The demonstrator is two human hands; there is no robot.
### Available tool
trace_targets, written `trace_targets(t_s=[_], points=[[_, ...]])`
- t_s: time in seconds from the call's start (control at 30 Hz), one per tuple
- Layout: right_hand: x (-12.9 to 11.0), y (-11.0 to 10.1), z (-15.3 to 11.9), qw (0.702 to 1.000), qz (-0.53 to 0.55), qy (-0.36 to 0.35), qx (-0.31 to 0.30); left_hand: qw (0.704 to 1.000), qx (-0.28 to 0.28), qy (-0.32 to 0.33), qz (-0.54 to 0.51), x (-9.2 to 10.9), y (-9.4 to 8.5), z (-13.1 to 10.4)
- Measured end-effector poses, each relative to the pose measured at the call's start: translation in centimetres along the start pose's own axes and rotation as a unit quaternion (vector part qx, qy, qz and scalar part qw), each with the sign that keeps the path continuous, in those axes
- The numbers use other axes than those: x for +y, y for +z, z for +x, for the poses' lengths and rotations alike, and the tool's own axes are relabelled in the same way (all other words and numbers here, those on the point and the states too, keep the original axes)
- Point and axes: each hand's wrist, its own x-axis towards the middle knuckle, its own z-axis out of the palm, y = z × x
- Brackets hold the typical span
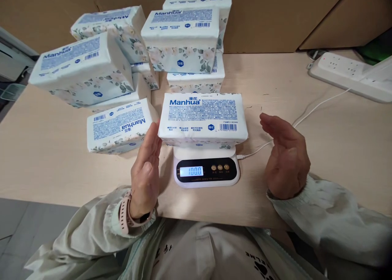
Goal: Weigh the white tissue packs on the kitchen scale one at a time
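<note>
A white and blue pack of tissues (203, 118) marked Manhua lies flat on a white digital scale (206, 178), whose lit display appears to read 100.0. At the pack's left end is my left hand (146, 169), upright with fingers stretched out; its fingertips are at the pack's edge, and I cannot tell whether they touch. My right hand (284, 159) stands apart from the pack's right end, palm turned inward and fingers extended, holding nothing. Left of the scale another tissue pack (118, 126) lies at an angle, close to my left fingers.
Behind the scale, several tissue packs (180, 39) are stacked, with more piled at the left (82, 69). A white power strip (352, 73) sits at the back right. From the scale's right side runs a white cable (318, 104). Brown cardboard (263, 18) stands along the back.
</note>
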Motion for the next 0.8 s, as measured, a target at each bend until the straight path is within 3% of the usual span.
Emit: trace_targets(t_s=[0.13,0.8], points=[[1.1,0.7,0.2,0.996,0.039,-0.071,0.049,0.999,-0.016,0.032,0.0,0.0,0.0,-0.1],[0.4,1.8,0.4,0.991,0.067,-0.053,0.098,0.999,-0.035,0.009,-0.015,0.1,0.0,-0.2]])
